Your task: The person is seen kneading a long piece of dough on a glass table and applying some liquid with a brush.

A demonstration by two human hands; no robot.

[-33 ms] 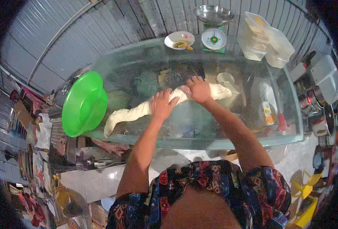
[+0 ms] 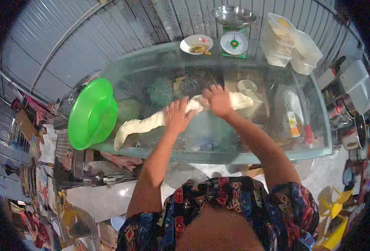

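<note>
A long, pale rope of dough (image 2: 145, 124) lies slantwise across the glass tabletop (image 2: 160, 154), its left end bent toward the near edge. My left hand (image 2: 177, 116) rests on the middle of it, palm down with the fingers spread. Further along to the right, my right hand (image 2: 218, 101) lies over the dough, fingers stretched forward and slightly apart. Neither hand is wrapped round the dough. Part of the rope is hidden under both hands, and its right end shows beyond my right hand.
A green plastic basin (image 2: 93, 119) stands at the table's left end. Along the far edge are a white bowl (image 2: 189, 43) with yellowish pieces, a dial scale (image 2: 234, 43) with a metal pan, and stacked clear containers (image 2: 279, 48). Yellow plastic items (image 2: 334, 205) are at lower right.
Both hands have shifted very slightly on the dough, and their fingers look a little more stretched out. The dough and everything round it stay in place.
</note>
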